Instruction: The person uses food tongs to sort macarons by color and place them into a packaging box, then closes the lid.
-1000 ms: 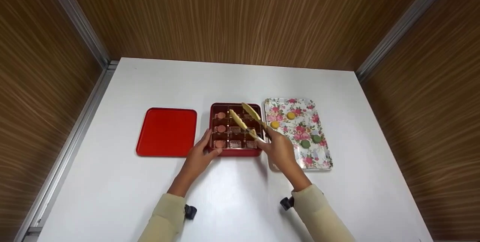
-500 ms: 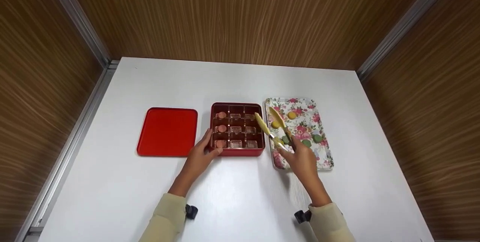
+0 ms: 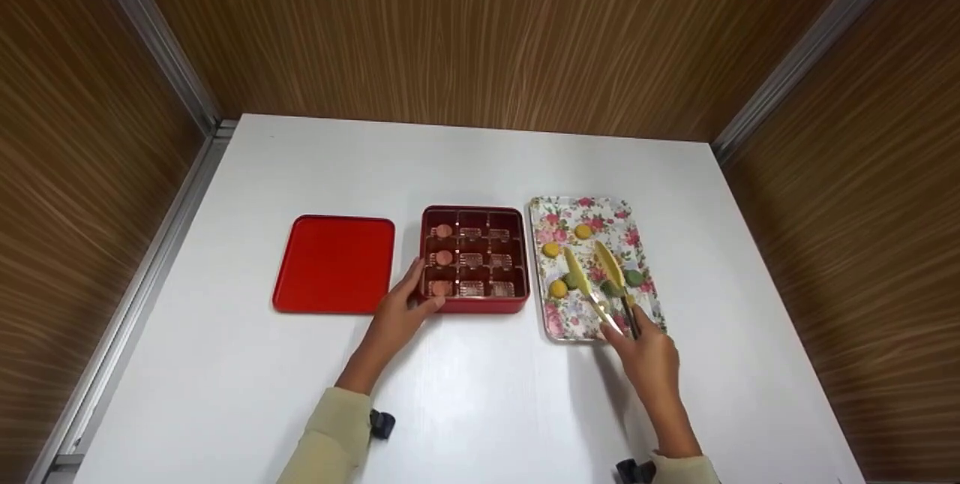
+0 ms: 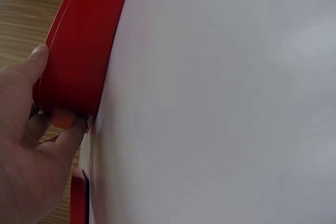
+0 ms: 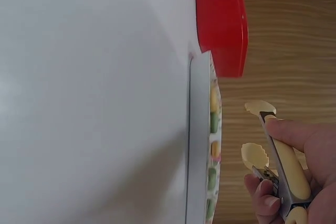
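My left hand (image 3: pixel 396 323) grips the near left corner of a red square box (image 3: pixel 480 305), thumb at the rim and fingers against the side in the left wrist view. Pink macarons (image 3: pixel 444 258) fill the left column of its clear divided insert; the other compartments hold nothing. My right hand (image 3: pixel 651 360) holds yellow-tipped tongs (image 5: pixel 289 169) with their ends spread apart and nothing between them. In the head view the tips overlap the lower right part of a floral tray (image 3: pixel 570 323), close to green macarons (image 3: pixel 634 278). Yellow macarons (image 3: pixel 583 231) lie farther left on it.
A flat red lid (image 3: pixel 334 265) lies on the white table (image 3: pixel 480 169), left of the box. The tray stands just right of the box, with a narrow gap. Wood-grain panels (image 3: pixel 480 34) enclose the table at the back and both sides.
My right hand has carried the spread tongs from above the box rightward and back toward me, over the tray. The left hand and box have stayed in place.
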`<act>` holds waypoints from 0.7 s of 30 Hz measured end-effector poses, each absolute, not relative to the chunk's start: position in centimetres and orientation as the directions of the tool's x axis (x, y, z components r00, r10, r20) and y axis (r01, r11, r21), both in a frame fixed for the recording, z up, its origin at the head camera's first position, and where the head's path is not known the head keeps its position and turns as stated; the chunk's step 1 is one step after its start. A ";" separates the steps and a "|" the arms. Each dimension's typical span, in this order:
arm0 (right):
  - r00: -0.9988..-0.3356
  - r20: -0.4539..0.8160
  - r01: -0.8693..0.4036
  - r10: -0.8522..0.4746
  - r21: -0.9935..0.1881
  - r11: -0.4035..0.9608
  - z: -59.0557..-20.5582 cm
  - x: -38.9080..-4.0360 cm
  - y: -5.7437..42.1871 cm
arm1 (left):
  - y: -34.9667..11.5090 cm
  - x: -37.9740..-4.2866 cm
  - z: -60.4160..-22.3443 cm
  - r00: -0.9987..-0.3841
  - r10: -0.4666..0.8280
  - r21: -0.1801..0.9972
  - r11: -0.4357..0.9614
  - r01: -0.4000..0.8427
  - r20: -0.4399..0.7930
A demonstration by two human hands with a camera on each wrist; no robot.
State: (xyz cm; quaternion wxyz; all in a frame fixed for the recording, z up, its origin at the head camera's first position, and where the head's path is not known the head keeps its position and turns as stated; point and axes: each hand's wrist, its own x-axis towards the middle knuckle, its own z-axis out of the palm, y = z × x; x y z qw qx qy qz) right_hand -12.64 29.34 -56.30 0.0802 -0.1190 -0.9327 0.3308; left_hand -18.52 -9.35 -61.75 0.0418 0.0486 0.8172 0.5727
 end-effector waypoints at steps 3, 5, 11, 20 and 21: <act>-0.953 0.048 0.203 0.299 -0.630 0.750 -56.6 -11.8 30.2 | -9.4 -18.5 -61.7 -0.992 0.129 0.941 0.337 0.029 -0.016; -0.949 0.030 0.226 0.313 -0.626 0.746 -56.8 -11.3 30.7 | -9.4 -18.5 -61.7 -0.991 0.132 0.942 0.335 0.031 -0.015; -0.940 -0.022 0.277 0.341 -0.630 0.725 -57.4 -10.1 31.7 | -9.3 -18.5 -61.8 -0.991 0.131 0.937 0.346 0.043 -0.003; -0.922 -0.086 0.348 0.378 -0.615 0.707 -57.8 -9.5 32.4 | -9.3 -18.5 -61.9 -0.992 0.125 0.937 0.347 0.037 -0.007; -0.920 -0.090 0.353 0.382 -0.615 0.706 -57.9 -9.4 32.4 | -9.3 -18.5 -61.9 -0.992 0.125 0.936 0.350 0.036 -0.009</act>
